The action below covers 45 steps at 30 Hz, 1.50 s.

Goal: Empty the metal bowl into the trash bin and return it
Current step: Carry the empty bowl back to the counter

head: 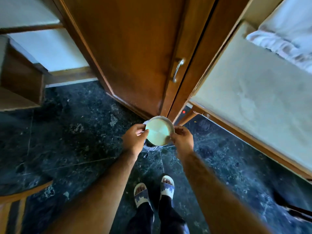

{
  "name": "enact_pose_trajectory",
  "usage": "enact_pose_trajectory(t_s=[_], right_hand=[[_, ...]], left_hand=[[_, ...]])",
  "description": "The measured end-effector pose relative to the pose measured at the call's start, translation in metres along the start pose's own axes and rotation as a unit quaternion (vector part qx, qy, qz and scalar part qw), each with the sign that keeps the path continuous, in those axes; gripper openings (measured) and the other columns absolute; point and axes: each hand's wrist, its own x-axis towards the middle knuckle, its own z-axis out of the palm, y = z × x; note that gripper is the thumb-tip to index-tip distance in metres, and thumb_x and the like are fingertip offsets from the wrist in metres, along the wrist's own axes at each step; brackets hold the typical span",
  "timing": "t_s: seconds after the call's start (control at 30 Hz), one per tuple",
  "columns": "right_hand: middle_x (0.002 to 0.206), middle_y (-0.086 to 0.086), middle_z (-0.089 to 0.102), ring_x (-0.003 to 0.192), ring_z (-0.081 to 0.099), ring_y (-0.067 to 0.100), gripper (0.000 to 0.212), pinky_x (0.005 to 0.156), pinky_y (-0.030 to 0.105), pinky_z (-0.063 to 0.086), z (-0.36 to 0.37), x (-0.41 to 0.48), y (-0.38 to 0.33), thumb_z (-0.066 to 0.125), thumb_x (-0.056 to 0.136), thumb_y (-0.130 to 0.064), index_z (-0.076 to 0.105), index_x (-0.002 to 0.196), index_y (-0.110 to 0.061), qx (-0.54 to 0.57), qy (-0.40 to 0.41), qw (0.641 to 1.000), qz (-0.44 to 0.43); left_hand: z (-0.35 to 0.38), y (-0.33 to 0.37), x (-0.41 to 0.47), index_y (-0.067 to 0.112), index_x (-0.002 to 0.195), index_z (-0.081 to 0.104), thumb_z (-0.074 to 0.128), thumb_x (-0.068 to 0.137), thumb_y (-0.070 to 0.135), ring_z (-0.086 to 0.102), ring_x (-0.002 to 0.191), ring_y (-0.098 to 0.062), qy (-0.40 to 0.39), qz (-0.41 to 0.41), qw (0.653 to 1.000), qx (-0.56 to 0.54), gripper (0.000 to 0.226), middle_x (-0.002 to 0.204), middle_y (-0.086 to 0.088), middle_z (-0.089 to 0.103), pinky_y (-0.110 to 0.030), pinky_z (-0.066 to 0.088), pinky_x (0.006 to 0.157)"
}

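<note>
Gripping opposite rims, left hand [135, 139] and right hand [183, 138] clamp the metal bowl [159, 131], base up, over a mostly hidden bin [151, 147] beside the wardrobe corner [164, 112]; open marble floor [67, 132] lies leftward.

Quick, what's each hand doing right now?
Left hand: closed on the metal bowl's left rim.
Right hand: closed on the bowl's right rim.

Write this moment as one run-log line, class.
hands: left and right grip metal bowl rim | bowl: tipped over trash bin | place: beside wooden door
</note>
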Motion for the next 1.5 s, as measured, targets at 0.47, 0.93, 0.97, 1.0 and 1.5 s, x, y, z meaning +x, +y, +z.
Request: enact_pose_trajectory(t_s=[0.47, 0.93, 0.97, 1.0, 1.5], right_hand=[[0.089, 0.001, 0.081, 0.089, 0.077, 0.022, 0.026, 0.083, 0.046, 0.063, -0.159, -0.092, -0.14, 0.076, 0.067, -0.011, 0.078, 0.09, -0.022, 0.06, 0.092, 0.988, -0.112], [0.088, 0.0, 0.081, 0.087, 0.077, 0.023, 0.032, 0.083, 0.041, 0.063, -0.309, -0.022, -0.223, 0.08, 0.063, -0.015, 0.082, 0.094, -0.021, 0.057, 0.084, 0.985, -0.14], [0.088, 0.001, 0.081, 0.086, 0.077, 0.023, 0.033, 0.084, 0.042, 0.063, -0.322, -0.012, -0.225, 0.081, 0.062, -0.016, 0.082, 0.094, -0.022, 0.057, 0.083, 0.985, -0.138], [0.088, 0.001, 0.081, 0.086, 0.077, 0.022, 0.032, 0.084, 0.042, 0.063, -0.334, -0.003, -0.228, 0.082, 0.062, -0.016, 0.082, 0.094, -0.022, 0.057, 0.081, 0.986, -0.135], [0.079, -0.007, 0.077, 0.083, 0.075, 0.017, 0.023, 0.089, 0.041, 0.061, -0.396, 0.089, -0.22, 0.081, 0.073, -0.007, 0.083, 0.091, -0.019, -0.042, 0.079, 0.992, -0.087]], left_hand=[[0.076, 0.182, -0.086, 0.006, 0.11, 0.073, 0.071, 0.083, 0.01, 0.068, 0.066, -0.006, -0.109, 0.109, 0.988, -0.006, 0.027, 0.077, 0.009, 0.076, -0.023, 0.054, 0.064], [0.226, 0.275, -0.11, 0.006, 0.094, 0.077, 0.074, 0.075, 0.007, 0.071, 0.073, -0.021, -0.086, 0.067, 0.992, -0.066, 0.019, 0.088, -0.012, 0.075, -0.037, 0.064, 0.068], [0.242, 0.278, -0.11, 0.008, 0.093, 0.077, 0.075, 0.074, 0.009, 0.072, 0.074, -0.022, -0.078, 0.068, 0.993, -0.057, 0.019, 0.088, -0.012, 0.076, -0.039, 0.063, 0.07], [0.256, 0.281, -0.111, 0.008, 0.093, 0.078, 0.075, 0.073, 0.011, 0.073, 0.075, -0.023, -0.072, 0.072, 0.994, -0.047, 0.02, 0.087, -0.01, 0.077, -0.04, 0.063, 0.071], [0.36, 0.259, -0.104, 0.005, 0.105, 0.076, 0.077, 0.077, 0.011, 0.075, 0.08, -0.023, -0.054, 0.042, 0.996, 0.056, 0.029, 0.095, -0.012, 0.078, -0.043, 0.064, 0.074]])
